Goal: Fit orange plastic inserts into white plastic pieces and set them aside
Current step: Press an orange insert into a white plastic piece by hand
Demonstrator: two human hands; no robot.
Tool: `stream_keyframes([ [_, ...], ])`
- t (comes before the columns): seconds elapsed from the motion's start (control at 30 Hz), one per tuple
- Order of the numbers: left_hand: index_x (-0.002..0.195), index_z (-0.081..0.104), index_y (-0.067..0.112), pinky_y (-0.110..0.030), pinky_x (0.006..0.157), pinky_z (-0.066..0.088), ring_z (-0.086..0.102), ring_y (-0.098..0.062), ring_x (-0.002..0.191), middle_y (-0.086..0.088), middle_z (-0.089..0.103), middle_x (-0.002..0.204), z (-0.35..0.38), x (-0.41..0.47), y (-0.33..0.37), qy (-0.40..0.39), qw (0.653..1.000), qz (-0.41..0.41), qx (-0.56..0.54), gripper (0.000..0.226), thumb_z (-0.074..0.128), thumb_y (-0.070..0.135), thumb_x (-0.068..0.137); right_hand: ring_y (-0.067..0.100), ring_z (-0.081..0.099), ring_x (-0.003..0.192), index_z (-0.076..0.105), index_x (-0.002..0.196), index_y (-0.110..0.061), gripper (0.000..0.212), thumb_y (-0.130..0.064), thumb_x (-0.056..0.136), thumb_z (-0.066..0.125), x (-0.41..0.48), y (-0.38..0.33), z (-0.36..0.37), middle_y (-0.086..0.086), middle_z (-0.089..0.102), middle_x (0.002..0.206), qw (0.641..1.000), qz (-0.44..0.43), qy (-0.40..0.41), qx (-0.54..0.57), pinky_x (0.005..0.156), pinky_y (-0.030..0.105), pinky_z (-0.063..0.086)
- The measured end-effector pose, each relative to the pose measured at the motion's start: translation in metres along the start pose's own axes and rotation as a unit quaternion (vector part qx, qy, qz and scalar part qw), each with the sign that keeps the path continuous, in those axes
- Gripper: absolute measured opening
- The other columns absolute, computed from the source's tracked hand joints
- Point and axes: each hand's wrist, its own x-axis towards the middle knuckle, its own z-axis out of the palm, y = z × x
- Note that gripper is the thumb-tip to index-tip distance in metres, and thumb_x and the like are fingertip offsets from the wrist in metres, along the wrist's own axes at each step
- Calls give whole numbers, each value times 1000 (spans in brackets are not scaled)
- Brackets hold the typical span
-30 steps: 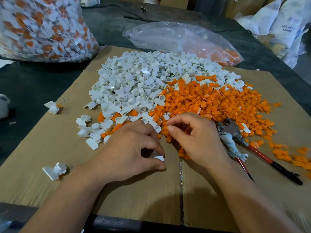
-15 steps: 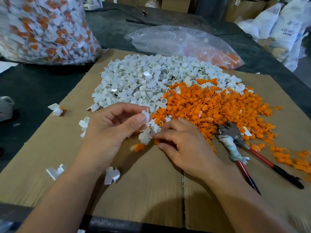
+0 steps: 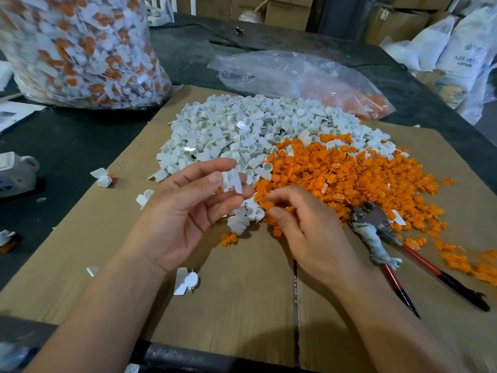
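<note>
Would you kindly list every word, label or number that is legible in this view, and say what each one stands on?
"ABS": opens the upper printed line on the white sack at the far right. The rest of that line and the line below it are too blurred to read.
Round emblem above that print: too blurred to read.
Print on the paper at the left edge: too blurred to read.
Mark on the cardboard box behind: too small to read.

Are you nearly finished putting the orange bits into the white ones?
Not nearly. Done: the big bag holds many fitted white-and-orange pieces. In hand: the left hand holds a white piece while the right hand pinches an orange insert. Left: the white pile and orange pile on the cardboard are both large.
</note>
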Motion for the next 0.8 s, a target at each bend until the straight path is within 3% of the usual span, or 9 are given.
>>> stream_keyframes([
  [0.07, 85, 75, 8, -20, 61, 57, 71, -29, 82, -18, 72, 90, 2, 0, 0, -13, 1000, -16, -3, 26, 53, 5, 71, 2, 56, 82, 58, 99, -18, 15, -25, 90, 49, -1, 0, -2, -18, 56, 86, 996, 18, 51, 75, 68, 14, 43],
  [0.17, 86, 75, 6, -22, 61, 57, 71, -29, 84, -18, 72, 92, 9, 3, 2, -27, 998, -52, -22, 26, 55, 5, 69, 3, 62, 87, 49, 94, -32, 9, -31, 88, 43, -1, 0, -5, -14, 61, 90, 983, 35, 82, 158, 73, 22, 50],
  [0.23, 86, 74, 4, -23, 59, 56, 71, -26, 81, -18, 72, 91, 18, 6, 2, -26, 996, -79, -38, 25, 57, 5, 67, 4, 63, 87, 49, 93, -33, 9, -29, 86, 45, 0, 1, -8, -12, 63, 88, 976, 51, 95, 188, 74, 26, 51],
  [0.33, 83, 74, 2, -23, 59, 57, 71, -25, 79, -18, 72, 89, 28, 11, -4, -18, 994, -90, -54, 24, 59, 6, 64, 1, 64, 80, 53, 90, -31, 10, -25, 82, 52, 2, 4, -13, -14, 65, 82, 958, 69, 127, 248, 65, 16, 50],
  [0.4, 83, 74, 2, -24, 61, 58, 71, -25, 79, -18, 72, 88, 31, 13, -11, -12, 993, -94, -69, 24, 58, 5, 65, 1, 64, 73, 56, 87, -26, 16, -10, 84, 56, 2, 5, -15, -18, 64, 78, 946, 72, 142, 283, 59, 13, 49],
  [0.53, 87, 74, 2, -25, 67, 58, 71, -26, 81, -18, 71, 88, 27, 15, -19, -11, 991, -100, -89, 28, 58, 2, 64, 0, 63, 67, 58, 88, -21, 29, 7, 84, 53, 1, 6, -18, -11, 63, 72, 932, 75, 151, 321, 56, 11, 48],
  [0.67, 87, 73, -2, -24, 66, 57, 70, -29, 84, -17, 69, 83, 24, 14, -20, -31, 990, -97, -94, 33, 61, 0, 56, 1, 63, 70, 60, 91, -25, 30, 4, 84, 54, 2, 6, -18, -14, 65, 76, 937, 60, 138, 314, 61, 13, 49],
  [0.8, 76, 74, 5, -21, 67, 57, 71, -27, 81, -13, 67, 78, 25, 12, -20, -32, 994, -84, -68, 24, 63, -1, 56, 5, 63, 70, 65, 86, -31, 30, -2, 82, 58, 0, 3, -19, -12, 68, 79, 940, 42, 135, 311, 63, 16, 51],
])
